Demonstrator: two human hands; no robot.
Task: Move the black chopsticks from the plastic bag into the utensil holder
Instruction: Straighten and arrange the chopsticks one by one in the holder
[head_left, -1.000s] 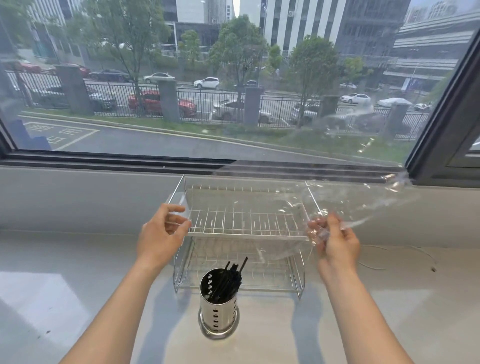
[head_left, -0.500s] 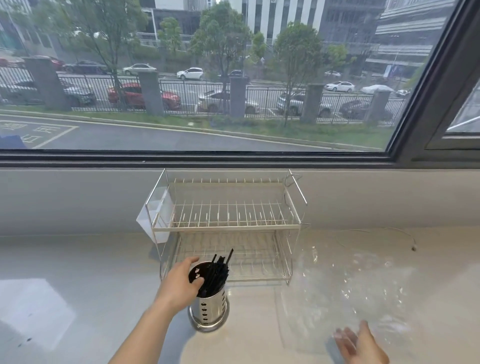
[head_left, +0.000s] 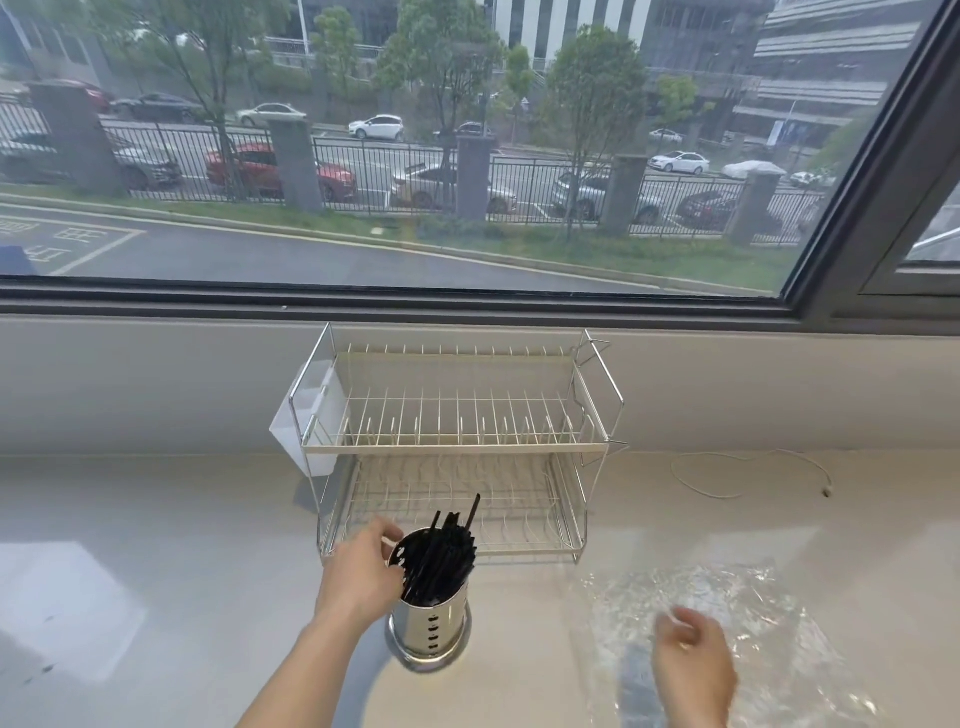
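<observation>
A round steel utensil holder (head_left: 429, 631) with small holes stands on the pale counter in front of the rack. Several black chopsticks (head_left: 441, 553) stand in it, leaning right. My left hand (head_left: 363, 574) grips the holder's left rim, thumb and fingers around the top edge. The clear plastic bag (head_left: 769, 623) lies flat and crumpled on the counter at the lower right. My right hand (head_left: 693, 665) hovers over the bag's left part, fingers loosely curled and blurred; nothing shows in it.
A two-tier wire dish rack (head_left: 457, 447) stands against the wall behind the holder, with a white plastic cup (head_left: 311, 426) hung on its left side. A thin white cable (head_left: 748, 478) lies at the right. The window sill runs above.
The bag, held up by both hands a second ago, now lies on the counter. My left hand went down to the holder's rim; my right hand has risen slightly over the bag.
</observation>
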